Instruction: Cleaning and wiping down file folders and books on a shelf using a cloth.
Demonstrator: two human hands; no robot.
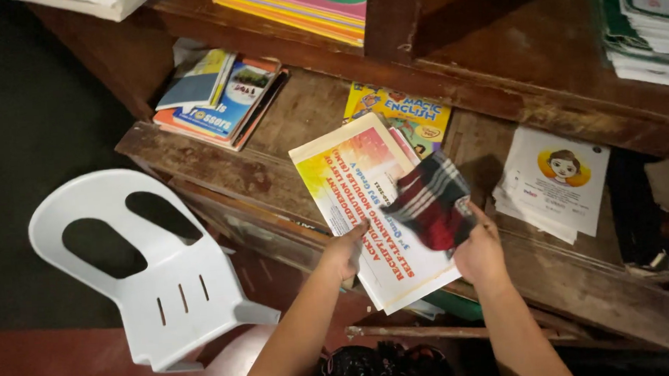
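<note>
My left hand [344,251] grips the lower left edge of a stack of booklets [353,179], whose top cover is white with a yellow-to-orange panel; the stack lies on a worn wooden shelf [217,168]. My right hand [479,250] holds a red, dark and white checked cloth [430,201] pressed against the right side of the top booklet's cover. Beneath the stack, a yellow children's book [411,117] sticks out toward the back.
A white plastic chair [153,261] stands at the left on the red floor. More books lie on the shelf at the back left [221,98], a pile of white leaflets [554,178] at the right, stacks on the upper shelf [308,4] and far right [649,21].
</note>
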